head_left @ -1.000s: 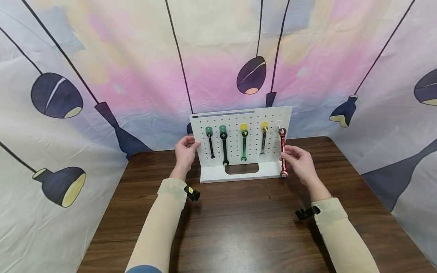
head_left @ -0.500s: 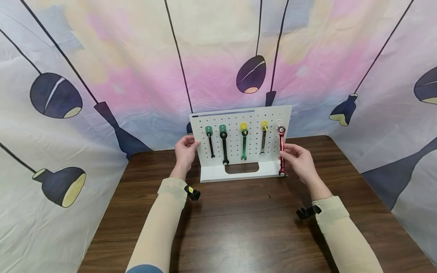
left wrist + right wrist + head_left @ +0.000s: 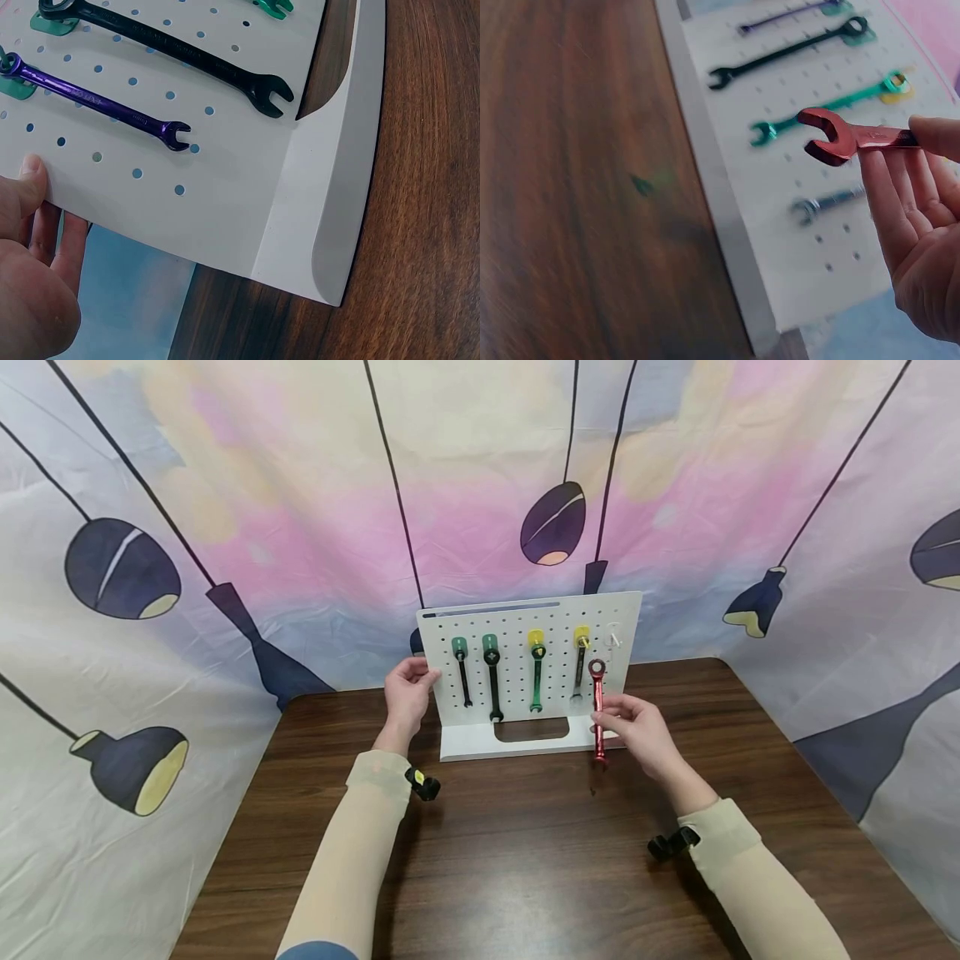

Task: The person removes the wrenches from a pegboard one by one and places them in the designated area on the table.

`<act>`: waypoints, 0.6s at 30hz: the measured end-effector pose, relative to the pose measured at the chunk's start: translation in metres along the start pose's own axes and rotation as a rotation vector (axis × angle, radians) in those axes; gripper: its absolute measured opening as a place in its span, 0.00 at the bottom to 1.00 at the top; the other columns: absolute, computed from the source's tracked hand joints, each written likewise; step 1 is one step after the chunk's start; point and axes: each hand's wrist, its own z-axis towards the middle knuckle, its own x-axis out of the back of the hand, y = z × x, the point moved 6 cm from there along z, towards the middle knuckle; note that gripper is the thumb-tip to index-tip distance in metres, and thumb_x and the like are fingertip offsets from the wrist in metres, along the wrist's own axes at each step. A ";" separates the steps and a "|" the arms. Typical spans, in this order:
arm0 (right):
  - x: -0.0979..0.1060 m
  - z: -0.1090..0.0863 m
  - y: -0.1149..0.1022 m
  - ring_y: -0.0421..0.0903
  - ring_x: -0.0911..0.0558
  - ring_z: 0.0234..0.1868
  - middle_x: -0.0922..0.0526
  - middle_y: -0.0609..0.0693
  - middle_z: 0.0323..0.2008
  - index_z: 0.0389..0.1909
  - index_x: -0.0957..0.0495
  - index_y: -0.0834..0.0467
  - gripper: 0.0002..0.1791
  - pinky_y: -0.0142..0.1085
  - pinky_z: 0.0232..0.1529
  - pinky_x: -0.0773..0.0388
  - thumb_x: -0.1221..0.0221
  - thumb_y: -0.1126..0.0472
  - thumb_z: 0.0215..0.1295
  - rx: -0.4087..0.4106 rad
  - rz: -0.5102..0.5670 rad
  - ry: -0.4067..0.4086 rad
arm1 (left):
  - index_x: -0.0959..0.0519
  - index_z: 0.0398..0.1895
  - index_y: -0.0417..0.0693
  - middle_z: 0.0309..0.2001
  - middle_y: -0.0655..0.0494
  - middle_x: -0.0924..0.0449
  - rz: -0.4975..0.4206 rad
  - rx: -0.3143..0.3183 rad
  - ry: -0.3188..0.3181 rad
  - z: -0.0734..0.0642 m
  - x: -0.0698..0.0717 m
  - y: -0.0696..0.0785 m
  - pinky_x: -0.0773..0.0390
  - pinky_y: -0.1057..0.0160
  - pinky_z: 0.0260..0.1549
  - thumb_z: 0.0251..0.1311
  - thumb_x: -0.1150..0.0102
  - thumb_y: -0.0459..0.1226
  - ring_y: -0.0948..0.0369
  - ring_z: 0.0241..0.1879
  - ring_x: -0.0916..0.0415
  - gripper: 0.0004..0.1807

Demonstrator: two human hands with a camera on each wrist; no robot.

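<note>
Plainly, the right grip point(image 3: 639, 731) pinches the red wrench point(image 3: 597, 692), ring end point(image 3: 597, 676) above it; only the right wrist view clearly shows the forked end point(image 3: 843, 141). The left grip point(image 3: 407, 697) pinches the pegboard point(image 3: 557, 687) edge.

We see the left hand point(image 3: 407, 697) and right hand point(image 3: 647, 733) bare, the left sleeve point(image 3: 341, 864) and right sleeve point(image 3: 761, 893) pale cream with broad cuffs point(image 3: 378, 771). Each wrist carries a small black device point(image 3: 673, 843); the left one has a yellow mark point(image 3: 418, 778). Blue cloth point(image 3: 317, 952) borders the left sleeve.
</note>
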 end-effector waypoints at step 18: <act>-0.102 -0.019 0.030 0.45 0.12 0.41 0.12 0.66 0.47 0.58 0.23 0.75 0.21 0.42 0.41 0.11 0.33 0.65 0.72 -0.198 0.108 -0.238 | 0.15 0.47 0.38 0.40 0.51 0.16 0.007 -0.015 -0.017 0.003 0.001 -0.002 0.19 0.38 0.54 0.68 0.28 0.28 0.60 0.39 0.20 0.08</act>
